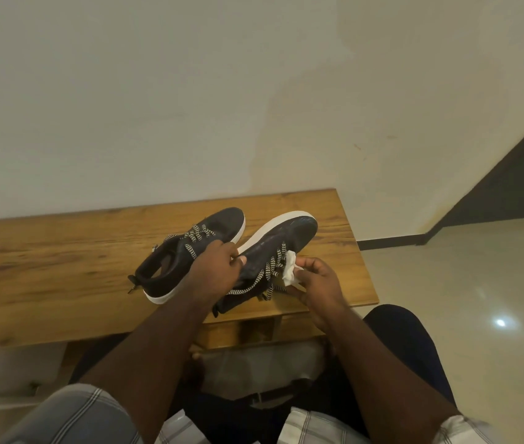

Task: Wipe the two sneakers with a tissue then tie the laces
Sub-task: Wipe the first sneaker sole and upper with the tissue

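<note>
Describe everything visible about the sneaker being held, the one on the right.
The held sneaker is dark, black or navy, with a textured upper, a glossy toe cap and a thick white sole. It is tipped onto its side, toe pointing away toward the wall, over the wooden table. Its black-and-white patterned laces hang loose and untied. The left hand grips its upper from the left, while the right hand presses a white tissue beside the laces. The heel end is partly hidden.

Both forearms reach forward; left hand (214, 272) clasped, right hand (318, 283) pinching, fingers curled.
</note>
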